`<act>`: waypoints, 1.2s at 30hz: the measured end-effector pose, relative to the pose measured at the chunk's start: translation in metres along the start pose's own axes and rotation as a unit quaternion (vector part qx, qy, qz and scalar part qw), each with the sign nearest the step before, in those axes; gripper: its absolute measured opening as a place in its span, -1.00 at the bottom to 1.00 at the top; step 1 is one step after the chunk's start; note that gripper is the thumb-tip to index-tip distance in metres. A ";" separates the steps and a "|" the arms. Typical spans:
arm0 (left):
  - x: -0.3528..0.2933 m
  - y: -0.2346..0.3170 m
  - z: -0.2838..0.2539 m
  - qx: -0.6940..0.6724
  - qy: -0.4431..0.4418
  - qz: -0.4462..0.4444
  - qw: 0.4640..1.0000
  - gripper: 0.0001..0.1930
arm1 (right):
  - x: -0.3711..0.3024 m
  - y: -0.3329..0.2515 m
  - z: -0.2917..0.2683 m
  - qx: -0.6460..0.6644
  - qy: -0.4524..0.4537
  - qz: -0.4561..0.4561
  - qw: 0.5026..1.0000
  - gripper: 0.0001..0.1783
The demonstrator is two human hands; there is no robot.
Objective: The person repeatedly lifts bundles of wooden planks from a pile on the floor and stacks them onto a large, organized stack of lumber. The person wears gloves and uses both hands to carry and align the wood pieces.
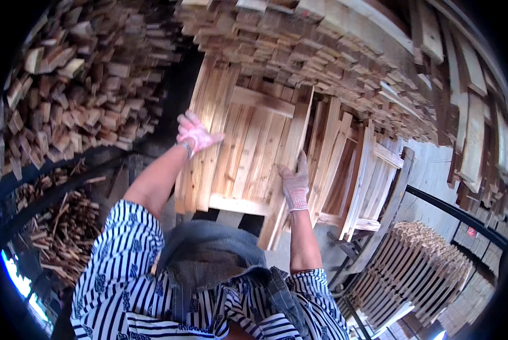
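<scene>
A slatted wooden panel [255,144] stands tilted in front of me, with crosspieces near its top and bottom. My left hand [196,135], in a pinkish glove, is at the panel's left edge, its thumb across the face and its fingers at the outer side. Lower down, my gloved right hand [295,182] clasps the right-hand board, thumb on the front and fingers along the outer edge. Both hands hold the panel between them. More boards of the same wood lie along its left side.
Further wooden panels [356,175] lean in a row on the right. Stacked timber [344,51] rises behind, and another pile [89,90] stands at the left. Scrap sticks [67,232] lie lower left. A bundle of slats [415,272] sits lower right, near a dark rail [455,215].
</scene>
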State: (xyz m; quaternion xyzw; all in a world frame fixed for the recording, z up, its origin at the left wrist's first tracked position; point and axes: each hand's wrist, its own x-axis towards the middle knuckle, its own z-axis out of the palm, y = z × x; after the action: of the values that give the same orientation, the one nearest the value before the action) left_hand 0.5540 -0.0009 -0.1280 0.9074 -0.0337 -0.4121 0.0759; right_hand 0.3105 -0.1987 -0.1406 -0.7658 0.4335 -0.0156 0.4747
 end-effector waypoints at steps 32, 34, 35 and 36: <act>0.024 -0.029 0.016 -0.155 0.046 0.049 0.986 0.14 | -0.038 -0.113 0.148 -0.023 -0.139 0.115 0.983 -0.05; 0.015 -0.022 0.016 -0.036 0.057 0.020 0.998 0.32 | -0.032 -0.104 0.129 -0.002 -0.122 0.111 0.986 -0.11; 0.009 -0.018 0.015 -0.009 0.064 -0.001 0.998 0.33 | -0.030 -0.092 0.118 -0.008 -0.113 0.114 0.987 -0.15; 0.008 -0.009 0.017 0.023 0.067 -0.015 0.997 0.34 | -0.029 -0.078 0.115 -0.010 -0.098 0.122 0.988 -0.19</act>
State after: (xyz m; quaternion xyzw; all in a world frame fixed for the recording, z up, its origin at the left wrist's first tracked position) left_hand 0.5465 0.0054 -0.1466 0.9350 -0.0245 -0.3503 0.0505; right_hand 0.3927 -0.0834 -0.1348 -0.7096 0.4757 0.1219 0.5053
